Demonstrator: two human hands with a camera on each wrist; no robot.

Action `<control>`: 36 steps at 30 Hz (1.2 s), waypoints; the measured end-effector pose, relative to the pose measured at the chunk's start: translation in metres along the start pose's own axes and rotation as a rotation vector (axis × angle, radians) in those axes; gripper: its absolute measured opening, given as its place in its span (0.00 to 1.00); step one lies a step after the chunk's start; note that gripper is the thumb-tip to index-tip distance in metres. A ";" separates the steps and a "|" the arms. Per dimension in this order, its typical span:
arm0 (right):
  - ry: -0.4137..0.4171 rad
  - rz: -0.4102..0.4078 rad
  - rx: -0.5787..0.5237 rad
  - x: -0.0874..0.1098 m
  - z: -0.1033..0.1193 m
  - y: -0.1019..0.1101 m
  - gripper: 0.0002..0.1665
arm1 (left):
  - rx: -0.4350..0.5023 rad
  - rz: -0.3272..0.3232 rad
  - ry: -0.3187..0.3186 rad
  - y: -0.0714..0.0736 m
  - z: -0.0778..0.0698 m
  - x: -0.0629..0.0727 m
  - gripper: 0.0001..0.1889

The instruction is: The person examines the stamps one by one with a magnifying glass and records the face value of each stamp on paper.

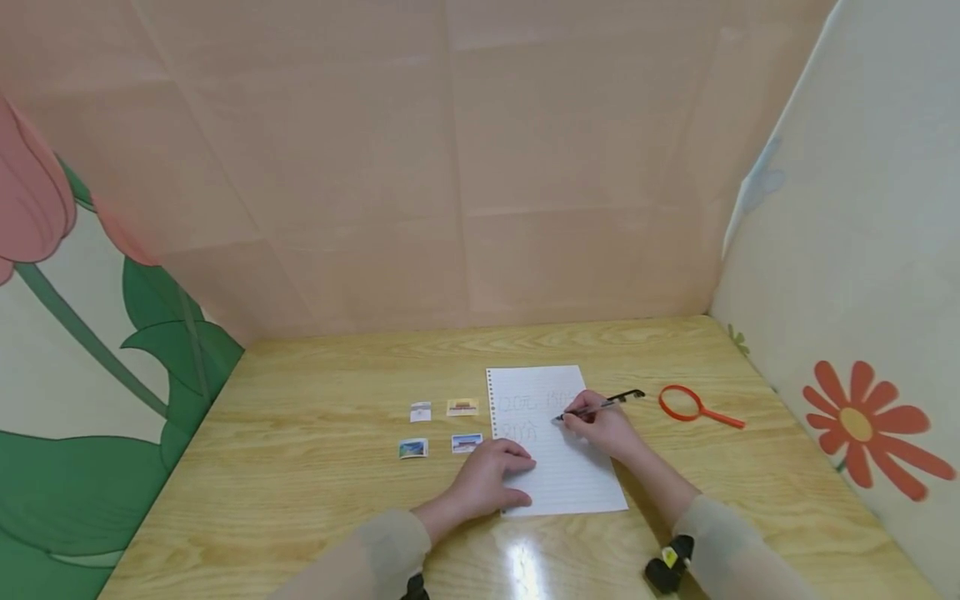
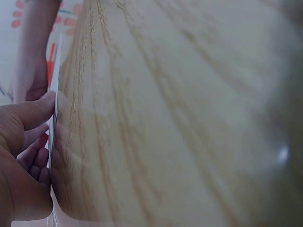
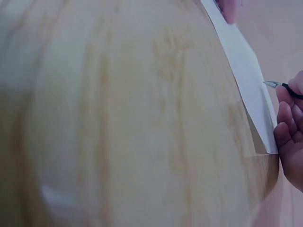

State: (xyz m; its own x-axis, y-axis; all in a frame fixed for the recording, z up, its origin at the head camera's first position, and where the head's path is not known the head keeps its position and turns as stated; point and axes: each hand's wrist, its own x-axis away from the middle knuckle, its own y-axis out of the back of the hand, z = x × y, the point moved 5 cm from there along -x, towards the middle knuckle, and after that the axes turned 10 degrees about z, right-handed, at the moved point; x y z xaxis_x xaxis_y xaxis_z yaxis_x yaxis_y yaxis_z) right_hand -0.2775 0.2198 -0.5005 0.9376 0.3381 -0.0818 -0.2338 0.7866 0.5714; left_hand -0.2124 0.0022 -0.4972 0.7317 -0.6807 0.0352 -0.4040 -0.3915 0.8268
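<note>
A lined sheet of paper (image 1: 558,487) with punched holes down its left edge lies on the table, with faint handwriting on its upper half. My right hand (image 1: 603,429) grips a pen (image 1: 622,398), its tip at the paper just right of the second written line. In the right wrist view the pen's metal tip (image 3: 271,84) shows against the sheet. My left hand (image 1: 486,479) rests on the paper's lower left edge, thumb and fingers spread apart. Close by its fingertips lies a stamp-like picture card (image 1: 467,442).
Other small picture cards lie left of the paper: one blue-green (image 1: 413,448), one pale (image 1: 421,411), one yellowish (image 1: 462,407). A red magnifying glass (image 1: 701,408) lies to the right. A peach-coloured sheet (image 1: 450,208) covers the back wall beyond the wooden table (image 1: 300,467).
</note>
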 end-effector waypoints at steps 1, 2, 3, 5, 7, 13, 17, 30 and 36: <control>-0.010 -0.001 0.005 0.000 0.000 0.000 0.06 | 0.000 -0.001 -0.001 0.000 0.000 0.000 0.27; -0.020 -0.001 0.008 0.000 0.000 0.000 0.06 | 0.000 0.000 0.000 0.000 0.000 0.000 0.27; -0.031 -0.003 0.014 -0.001 -0.001 -0.001 0.06 | -0.001 -0.001 -0.002 0.000 0.000 0.000 0.27; -0.039 -0.004 0.019 -0.001 -0.002 -0.001 0.06 | -0.008 -0.005 -0.008 0.000 0.000 0.000 0.27; -0.033 -0.011 0.024 -0.002 -0.002 0.000 0.06 | -0.013 -0.003 -0.003 0.000 0.000 0.000 0.27; -0.016 -0.023 0.045 -0.003 -0.003 0.000 0.06 | -0.010 -0.004 0.004 0.000 0.001 0.000 0.27; -0.011 -0.012 0.057 -0.001 -0.003 0.000 0.05 | -0.006 -0.001 0.002 0.000 0.001 -0.001 0.27; 0.033 0.097 0.037 0.011 0.001 -0.005 0.06 | -0.004 0.004 0.008 0.000 0.001 -0.002 0.27; 0.039 0.111 0.017 0.011 -0.001 -0.006 0.06 | -0.004 0.006 0.004 -0.001 0.001 -0.002 0.27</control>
State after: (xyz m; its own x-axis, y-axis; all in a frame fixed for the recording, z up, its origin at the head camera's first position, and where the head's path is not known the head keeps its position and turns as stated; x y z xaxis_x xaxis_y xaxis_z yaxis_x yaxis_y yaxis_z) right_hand -0.2659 0.2195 -0.5052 0.8953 0.4428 -0.0490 -0.3307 0.7344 0.5926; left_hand -0.2144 0.0032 -0.4983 0.7317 -0.6803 0.0425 -0.4061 -0.3849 0.8288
